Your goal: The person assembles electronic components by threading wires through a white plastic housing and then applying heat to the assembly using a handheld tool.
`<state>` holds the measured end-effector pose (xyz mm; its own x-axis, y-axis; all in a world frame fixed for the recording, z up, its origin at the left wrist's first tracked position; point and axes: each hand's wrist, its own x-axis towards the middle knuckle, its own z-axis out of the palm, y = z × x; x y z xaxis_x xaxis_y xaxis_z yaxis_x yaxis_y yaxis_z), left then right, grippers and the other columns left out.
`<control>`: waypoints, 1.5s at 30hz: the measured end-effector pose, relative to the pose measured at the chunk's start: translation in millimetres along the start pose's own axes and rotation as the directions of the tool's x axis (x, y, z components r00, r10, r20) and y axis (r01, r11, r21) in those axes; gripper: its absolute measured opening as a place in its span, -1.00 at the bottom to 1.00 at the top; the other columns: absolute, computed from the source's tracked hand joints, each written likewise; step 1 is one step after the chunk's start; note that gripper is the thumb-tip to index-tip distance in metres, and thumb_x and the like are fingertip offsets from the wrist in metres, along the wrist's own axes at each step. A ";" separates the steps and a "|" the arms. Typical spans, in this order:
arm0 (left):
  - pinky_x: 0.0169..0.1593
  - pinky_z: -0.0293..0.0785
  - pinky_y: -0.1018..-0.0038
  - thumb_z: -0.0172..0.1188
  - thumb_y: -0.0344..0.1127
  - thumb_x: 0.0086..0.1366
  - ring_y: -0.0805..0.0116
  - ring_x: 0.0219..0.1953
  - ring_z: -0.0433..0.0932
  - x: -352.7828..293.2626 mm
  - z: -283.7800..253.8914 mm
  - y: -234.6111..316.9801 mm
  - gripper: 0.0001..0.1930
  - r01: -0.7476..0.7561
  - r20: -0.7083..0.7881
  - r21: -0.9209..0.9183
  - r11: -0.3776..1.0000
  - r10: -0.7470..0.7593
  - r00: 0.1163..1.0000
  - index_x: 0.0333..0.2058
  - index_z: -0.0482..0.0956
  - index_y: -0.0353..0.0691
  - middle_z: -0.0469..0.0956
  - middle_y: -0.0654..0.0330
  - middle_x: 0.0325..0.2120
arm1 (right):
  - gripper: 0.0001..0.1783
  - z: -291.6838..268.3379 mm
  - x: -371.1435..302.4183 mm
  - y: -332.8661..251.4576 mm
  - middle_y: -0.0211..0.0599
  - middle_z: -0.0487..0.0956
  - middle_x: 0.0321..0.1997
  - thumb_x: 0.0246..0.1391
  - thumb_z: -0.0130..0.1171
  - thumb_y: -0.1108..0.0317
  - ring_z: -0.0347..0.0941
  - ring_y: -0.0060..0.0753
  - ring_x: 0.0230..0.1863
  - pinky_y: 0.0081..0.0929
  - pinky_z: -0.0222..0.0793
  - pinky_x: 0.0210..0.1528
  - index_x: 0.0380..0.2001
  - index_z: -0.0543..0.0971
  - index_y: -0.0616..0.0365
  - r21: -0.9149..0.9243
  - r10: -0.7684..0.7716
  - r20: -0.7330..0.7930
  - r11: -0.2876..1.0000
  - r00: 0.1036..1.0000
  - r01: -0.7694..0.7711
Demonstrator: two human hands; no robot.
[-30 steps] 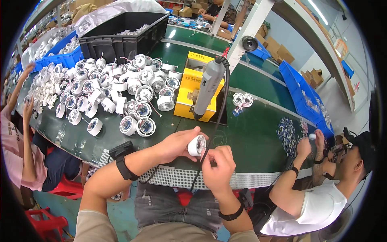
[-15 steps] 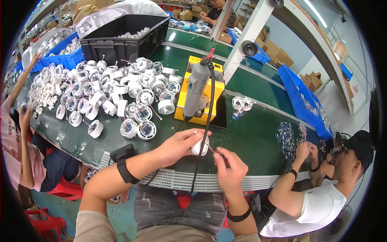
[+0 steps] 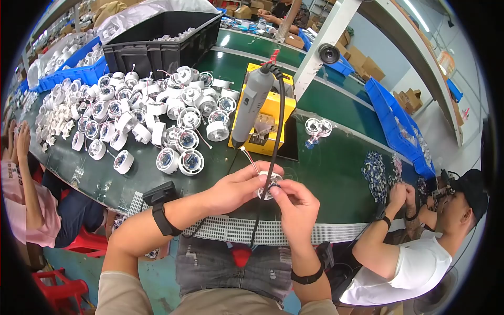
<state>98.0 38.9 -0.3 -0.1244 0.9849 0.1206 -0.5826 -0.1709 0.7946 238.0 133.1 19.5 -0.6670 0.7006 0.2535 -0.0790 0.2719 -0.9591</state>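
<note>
A round white plastic housing [image 3: 264,193] with a circuit board inside is gripped in my left hand [image 3: 236,188], its open side turned up. A thin wire lead [image 3: 250,161] with a white plug rises from its far side. My right hand [image 3: 297,206] pinches with thumb and forefinger at the open face, pressing a small dark part there; fingers partly hide it. Just beyond my hands hangs a grey electric screwdriver [image 3: 253,107], its black cable running down in front of the housing. Behind it stands a yellow box-shaped machine [image 3: 270,144].
Many similar white housings [image 3: 189,139] are heaped left, below a black bin [image 3: 157,60] and blue bins [image 3: 79,76]. Two white rings [image 3: 318,127] lie right of the machine. Small circuit boards [image 3: 375,176] lie before a person in white [image 3: 404,257]. Another person [image 3: 26,199] works at left.
The housing has been turned so its open, board-filled side faces up and its wires point away. My right hand has moved in from the wire to the housing's face.
</note>
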 end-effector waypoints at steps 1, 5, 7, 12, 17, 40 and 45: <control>0.21 0.22 0.36 -0.18 -0.27 0.47 0.36 0.14 0.31 -0.3 0.5 -0.5 -0.62 -0.011 -0.002 -0.016 1.000 0.011 1.000 0.20 0.20 -0.26 0.32 0.17 0.08 | -0.82 1.0 0.1 -2.2 -0.26 0.61 -0.42 0.02 0.25 0.61 0.56 -0.51 -0.37 -0.60 0.54 -0.31 -0.25 0.58 0.37 0.033 0.069 -0.018 0.997 0.997 -0.068; 0.20 0.23 0.37 -0.19 -0.25 0.47 0.39 0.12 0.31 -0.9 -2.1 -1.4 -0.61 -0.050 0.010 -0.015 0.999 0.050 0.999 0.20 0.19 -0.25 0.31 0.18 0.10 | -0.86 4.6 1.5 -3.1 -0.21 0.62 -0.41 0.01 0.24 0.63 0.56 -0.50 -0.40 -0.59 0.54 -0.33 -0.30 0.57 0.38 0.150 0.126 0.010 0.981 0.992 -0.126; 0.19 0.22 0.37 -0.20 -0.24 0.48 0.40 0.11 0.31 -1.1 -1.2 -2.2 -0.60 -0.014 -0.023 0.082 0.997 0.016 1.000 0.21 0.18 -0.25 0.30 0.19 0.11 | -0.87 4.8 1.5 -3.5 -0.17 0.62 -0.39 0.00 0.25 0.65 0.56 -0.49 -0.41 -0.60 0.54 -0.34 -0.32 0.56 0.40 0.217 0.153 -0.001 0.965 0.988 -0.149; 0.23 0.17 0.38 -0.21 -0.24 0.48 0.41 0.15 0.28 -1.5 1.5 -1.0 -0.59 -0.029 -0.025 0.106 0.994 0.032 0.999 0.23 0.15 -0.24 0.29 0.20 0.12 | -0.87 3.0 3.4 5.2 -0.21 0.60 -0.36 -0.01 0.26 0.64 0.54 -0.49 -0.39 -0.57 0.53 -0.27 -0.34 0.56 0.38 0.098 0.059 -0.009 0.994 0.998 -0.058; 0.28 0.10 0.38 -0.19 -0.22 0.47 0.41 0.20 0.22 -1.3 0.3 -6.2 -0.53 -0.101 0.002 0.159 0.982 0.101 0.995 0.28 0.06 -0.20 0.28 0.20 0.14 | -0.79 3.8 8.9 11.7 -0.21 0.55 -0.19 -0.08 0.32 0.63 0.53 -0.52 -0.26 -0.60 0.51 -0.23 -0.32 0.56 0.39 -0.250 -0.274 -0.009 0.932 0.962 0.263; -0.16 0.64 0.39 -0.11 -0.40 0.39 0.23 -0.29 0.60 1.8 -13.0 13.9 -0.60 0.327 -0.497 0.039 0.944 -0.266 0.826 0.18 0.23 -0.25 0.40 0.04 -0.12 | -0.37 71.3 133.6 -18.3 -0.25 0.34 -0.54 0.21 -0.13 0.37 0.28 -0.43 -0.63 -0.45 0.33 -0.55 0.31 -0.03 0.14 0.375 -0.449 -0.158 0.796 0.879 0.474; -0.11 0.63 0.41 -0.10 -0.42 0.38 0.20 -0.20 0.57 4.8 -20.9 5.8 -0.59 0.270 -0.516 0.071 0.960 -0.197 0.833 0.18 0.22 -0.32 0.38 0.05 -0.13 | -0.44 83.5 146.6 -17.6 -0.32 0.29 -0.63 0.25 -0.14 0.37 0.22 -0.50 -0.71 -0.52 0.24 -0.65 0.28 0.03 0.09 0.292 -0.387 -0.232 0.848 0.893 0.443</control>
<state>77.2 42.0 -7.5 -0.4039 0.8397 -0.3629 -0.5364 0.1039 0.8376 79.7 175.9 63.0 -0.3932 0.6732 0.6262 -0.5783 0.3484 -0.7377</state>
